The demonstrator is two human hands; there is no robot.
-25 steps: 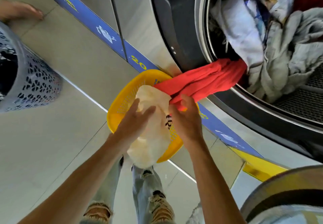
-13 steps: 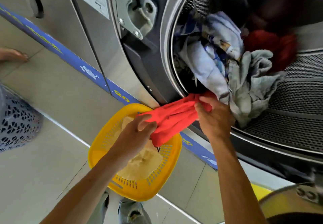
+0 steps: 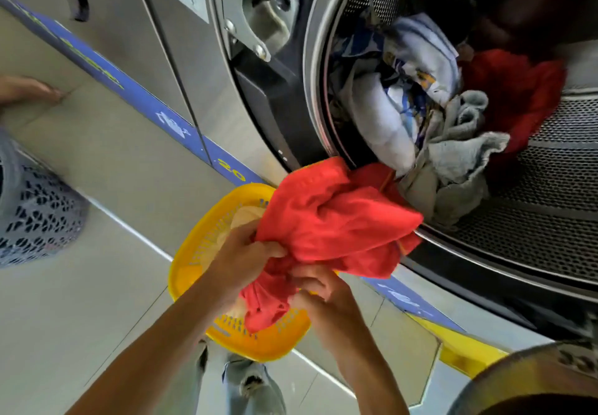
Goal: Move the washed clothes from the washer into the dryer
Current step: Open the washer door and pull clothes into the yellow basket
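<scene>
A red cloth point(image 3: 336, 220) hangs out of the open washer drum point(image 3: 534, 214) over a yellow basket point(image 3: 200, 252) on the floor. My left hand point(image 3: 242, 256) grips its lower edge. My right hand point(image 3: 323, 298) is closed on the bunched end inside the basket. A cream garment point(image 3: 241, 217) lies in the basket under the red cloth. Inside the drum sit a white and blue printed piece point(image 3: 388, 103), a grey garment point(image 3: 453, 162) and a dark red item point(image 3: 514, 91).
A grey perforated laundry basket point(image 3: 38, 217) stands at the far left. Another person's foot point(image 3: 26, 89) rests on the tiled floor point(image 3: 81, 301). A blue strip point(image 3: 155, 110) runs along the machines' base. A round door edge point(image 3: 534, 379) sits at bottom right. My jeans point(image 3: 252, 385) show below.
My right hand came down from the drum rim to the basket, and more of the red cloth has come out of the washer. My left hand stays on the cloth.
</scene>
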